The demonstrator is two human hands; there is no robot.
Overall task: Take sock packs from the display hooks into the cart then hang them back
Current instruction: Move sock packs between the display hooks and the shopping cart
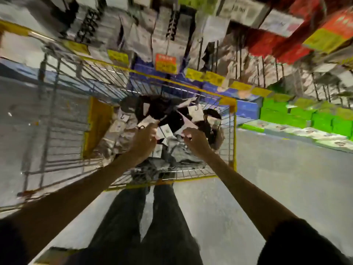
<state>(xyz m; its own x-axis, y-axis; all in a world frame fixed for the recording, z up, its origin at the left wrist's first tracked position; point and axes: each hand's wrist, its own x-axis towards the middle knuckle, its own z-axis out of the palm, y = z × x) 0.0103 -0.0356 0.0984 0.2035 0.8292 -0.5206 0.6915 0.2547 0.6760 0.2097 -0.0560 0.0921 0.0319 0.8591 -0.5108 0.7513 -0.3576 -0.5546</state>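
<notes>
A wire cart (232, 131) with a yellow rim stands in front of me, filled with several black and grey sock packs (168, 115). Both my arms reach down into it. My left hand (143, 140) has its fingers curled at the edge of a white-carded pack (147, 121). My right hand (194, 138) pinches the corner of a pale pack (188, 123). More sock packs hang on the display hooks (168, 35) beyond the cart. The frame is blurred, so the exact grip of the left hand is unclear.
Yellow and orange price tags (165, 63) hang along the shelf edge behind the cart. Green boxes (305, 115) line a low shelf at right, red boxes (298, 35) sit above. Grey floor (267, 178) lies to the right; my legs stand behind the cart.
</notes>
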